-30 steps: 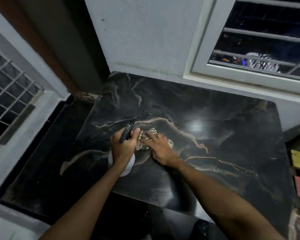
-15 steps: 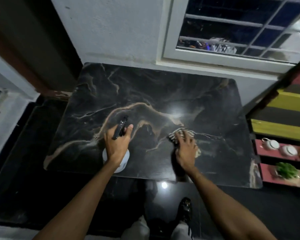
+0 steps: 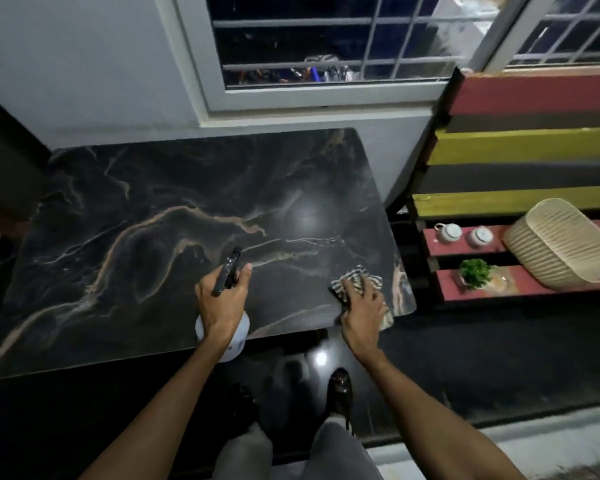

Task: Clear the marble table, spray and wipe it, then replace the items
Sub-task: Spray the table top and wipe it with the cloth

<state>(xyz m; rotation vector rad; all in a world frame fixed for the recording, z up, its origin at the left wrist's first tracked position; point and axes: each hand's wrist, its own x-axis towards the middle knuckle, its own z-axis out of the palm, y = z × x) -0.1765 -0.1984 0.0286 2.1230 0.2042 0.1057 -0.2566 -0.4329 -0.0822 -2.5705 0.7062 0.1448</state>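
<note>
**Over the dark marble table, both hands at work**

Near the front right corner of the black marble table point(image 3: 125, 216) with pale brown veins, the right hand point(image 3: 362, 304) lies flat on a striped black-and-white cloth point(image 3: 355, 277). The fingers are spread and press the cloth against the stone; part of the cloth shows beyond the fingertips and a small part shows under the heel of the hand, at the table edge. The grip is not a closed fist, it is an open palm holding the cloth down.

To the left of it, well apart, the left hand point(image 3: 222, 299) is wrapped around the neck of a white plastic spray bottle point(image 3: 234, 336) with a black trigger head point(image 3: 227, 271). The fingers close firmly on the bottle, and the black nozzle points away from the person, over the middle of the table. The round white body of the bottle hangs below the wrist, at the front edge of the table.

The table surface is bare and carries a bright round reflection of light to the right of its centre. It stands against a white wall under a white barred window point(image 3: 309, 46).

Beside the table on the right is a slatted wooden shelf point(image 3: 520, 147) painted red, yellow and dark. On its lower red boards stand two small white ceramic pots point(image 3: 447, 233), a small green plant point(image 3: 476, 271) and a cream woven basket point(image 3: 561, 244) lying tilted.

Below the arms, grey trouser legs and a black shoe point(image 3: 340, 389) are on the dark glossy floor.
</note>
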